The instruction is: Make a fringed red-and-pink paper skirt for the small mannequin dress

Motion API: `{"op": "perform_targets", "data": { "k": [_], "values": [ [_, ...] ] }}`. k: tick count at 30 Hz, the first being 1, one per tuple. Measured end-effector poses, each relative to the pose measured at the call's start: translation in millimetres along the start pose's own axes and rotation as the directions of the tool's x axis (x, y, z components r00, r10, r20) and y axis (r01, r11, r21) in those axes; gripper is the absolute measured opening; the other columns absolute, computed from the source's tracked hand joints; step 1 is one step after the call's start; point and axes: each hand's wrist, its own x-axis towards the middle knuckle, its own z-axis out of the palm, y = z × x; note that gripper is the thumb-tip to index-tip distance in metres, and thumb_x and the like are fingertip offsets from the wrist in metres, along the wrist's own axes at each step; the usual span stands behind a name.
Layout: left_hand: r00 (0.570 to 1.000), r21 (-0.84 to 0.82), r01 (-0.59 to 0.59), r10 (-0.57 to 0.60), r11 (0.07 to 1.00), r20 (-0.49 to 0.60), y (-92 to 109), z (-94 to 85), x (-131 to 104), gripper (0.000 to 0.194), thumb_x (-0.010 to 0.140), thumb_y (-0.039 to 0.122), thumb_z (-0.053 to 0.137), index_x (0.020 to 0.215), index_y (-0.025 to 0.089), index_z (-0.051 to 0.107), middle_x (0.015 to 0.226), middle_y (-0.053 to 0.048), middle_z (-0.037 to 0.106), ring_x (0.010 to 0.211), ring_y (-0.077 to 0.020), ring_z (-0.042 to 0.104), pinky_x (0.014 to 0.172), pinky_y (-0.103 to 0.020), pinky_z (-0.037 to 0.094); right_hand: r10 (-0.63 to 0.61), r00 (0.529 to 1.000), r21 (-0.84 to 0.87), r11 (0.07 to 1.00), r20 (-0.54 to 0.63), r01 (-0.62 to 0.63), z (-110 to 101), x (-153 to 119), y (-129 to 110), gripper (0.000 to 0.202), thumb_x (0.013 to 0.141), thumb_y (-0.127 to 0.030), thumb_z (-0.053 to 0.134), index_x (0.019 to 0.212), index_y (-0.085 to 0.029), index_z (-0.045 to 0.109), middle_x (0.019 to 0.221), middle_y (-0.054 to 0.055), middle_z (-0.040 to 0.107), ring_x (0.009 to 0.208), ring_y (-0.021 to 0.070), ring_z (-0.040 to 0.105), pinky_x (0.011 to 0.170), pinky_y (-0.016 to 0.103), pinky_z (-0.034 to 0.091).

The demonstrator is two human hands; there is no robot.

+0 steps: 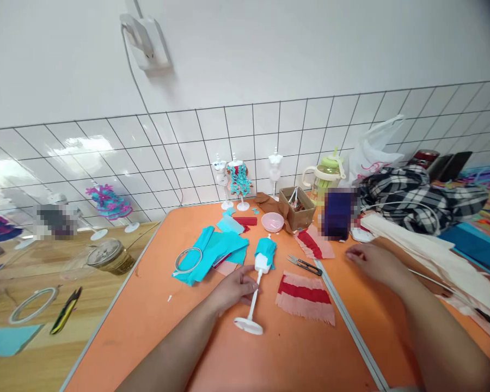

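Observation:
My left hand [237,287] is closed round the stem of a small white dress form [263,262], which tilts over the orange table. Turquoise fabric [266,250] wraps the upper part of its torso. On the right, my right hand [367,260] hovers by the table with its fingers stretched out, and nothing shows in it. Between the hands lie thread snips [306,265] and a pink-and-red fabric piece [304,296] with a frayed edge. A second such piece [315,243] lies behind the snips. Turquoise cloth [218,247] spreads left of the dress form, with a ring [188,260] on it.
At the back stand more dress forms [275,166], one in a turquoise ruffled outfit [239,179]. A pink bowl [273,222], a cardboard box [297,209] and a lidded drink jug [325,177] are nearby. Checked cloth [420,196] lies right; a utility knife [66,310] lies left.

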Motion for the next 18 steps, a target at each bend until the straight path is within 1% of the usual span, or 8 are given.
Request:
{"op": "perform_targets", "data": {
  "k": [2, 4, 6, 8, 11, 13, 15, 18],
  "values": [
    [0.996, -0.050, -0.072, 0.069, 0.996, -0.055, -1.9, 0.1, 0.4, 0.075, 0.069, 0.036, 0.076, 0.134, 0.015, 0.044, 0.082, -0.003, 0.067, 0.065, -0.0131, 0.061, 0.062, -0.025, 0.047, 0.027, 0.997, 0.024, 0.999, 0.065, -0.029, 4.6, 0.4, 23.8, 0.029, 0.086, -0.037, 0.050, 0.092, -0.018, 0.072, 0.098, 0.012, 0.073, 0.087, 0.0264, 0.067, 0.070, 0.032, 0.044],
    [0.984, -0.052, -0.128, 0.120, 0.990, -0.134, -7.9, 3.6, 4.0, 0.073, 0.071, 0.037, 0.074, 0.133, 0.014, 0.044, 0.082, -0.004, 0.067, 0.067, -0.0142, 0.061, 0.061, -0.025, 0.047, 0.031, 0.998, 0.022, 0.999, 0.057, -0.032, 10.6, -2.7, 29.9, 0.030, 0.087, -0.037, 0.049, 0.097, -0.019, 0.071, 0.102, 0.011, 0.073, 0.090, 0.0267, 0.067, 0.073, 0.033, 0.045],
    [0.980, 0.013, -0.123, 0.123, 0.992, -0.154, -15.7, 8.0, 8.2, 0.070, 0.072, 0.038, 0.072, 0.132, 0.015, 0.045, 0.080, -0.003, 0.065, 0.066, -0.0156, 0.061, 0.058, -0.026, 0.047, 0.010, 0.999, 0.011, 1.000, 0.043, -0.010, 16.9, -8.3, 17.1, 0.031, 0.088, -0.038, 0.046, 0.093, -0.021, 0.070, 0.099, 0.008, 0.073, 0.088, 0.0260, 0.066, 0.072, 0.033, 0.046],
    [0.982, 0.098, -0.114, 0.127, 0.989, -0.138, -21.7, 10.3, 10.4, 0.069, 0.075, 0.040, 0.069, 0.134, 0.016, 0.043, 0.078, -0.001, 0.063, 0.063, -0.0162, 0.061, 0.055, -0.028, 0.048, -0.049, 0.998, 0.024, 0.999, 0.045, 0.048, 24.3, -14.9, -9.5, 0.033, 0.090, -0.041, 0.043, 0.088, -0.022, 0.070, 0.097, 0.007, 0.071, 0.087, 0.0247, 0.066, 0.072, 0.032, 0.047],
    [0.983, 0.190, -0.108, 0.133, 0.976, -0.124, -23.6, 7.8, 8.9, 0.072, 0.078, 0.039, 0.064, 0.139, 0.017, 0.035, 0.078, 0.000, 0.059, 0.058, -0.0165, 0.062, 0.052, -0.029, 0.048, -0.239, 0.971, 0.074, 0.969, 0.015, 0.238, 38.5, -23.8, -54.5, 0.034, 0.091, -0.037, 0.042, 0.108, -0.025, 0.069, 0.111, 0.006, 0.067, 0.099, 0.0225, 0.063, 0.083, 0.031, 0.047],
    [0.986, 0.214, -0.111, 0.135, 0.971, -0.099, -21.7, 4.5, 6.1, 0.068, 0.078, 0.037, 0.064, 0.136, 0.015, 0.038, 0.078, 0.000, 0.058, 0.058, -0.0159, 0.061, 0.054, -0.029, 0.048, -0.334, 0.941, 0.008, 0.943, 0.049, 0.334, 47.2, -27.5, -74.5, 0.039, 0.093, -0.033, 0.039, 0.123, -0.031, 0.064, 0.113, 0.006, 0.065, 0.100, 0.0231, 0.062, 0.077, 0.030, 0.048],
    [0.989, 0.215, -0.125, 0.139, 0.969, -0.051, -20.0, 2.7, 3.9, 0.058, 0.078, 0.037, 0.063, 0.128, 0.014, 0.046, 0.076, 0.000, 0.057, 0.060, -0.0149, 0.059, 0.056, -0.029, 0.047, -0.307, 0.950, -0.081, 0.947, 0.057, 0.311, 52.1, -28.1, -80.8, 0.042, 0.093, -0.032, 0.037, 0.129, -0.034, 0.059, 0.111, 0.007, 0.065, 0.098, 0.0247, 0.062, 0.070, 0.030, 0.047],
    [0.983, 0.247, -0.175, 0.184, 0.953, -0.012, -19.9, 3.7, 2.9, 0.048, 0.079, 0.035, 0.062, 0.120, 0.014, 0.054, 0.072, 0.002, 0.054, 0.059, -0.0123, 0.053, 0.055, -0.026, 0.042, -0.233, 0.972, -0.104, 0.966, 0.023, 0.235, 50.9, -21.5, -68.9, 0.038, 0.092, -0.034, 0.043, 0.124, -0.028, 0.062, 0.117, 0.008, 0.065, 0.107, 0.0271, 0.060, 0.077, 0.033, 0.047]
  ]
}}
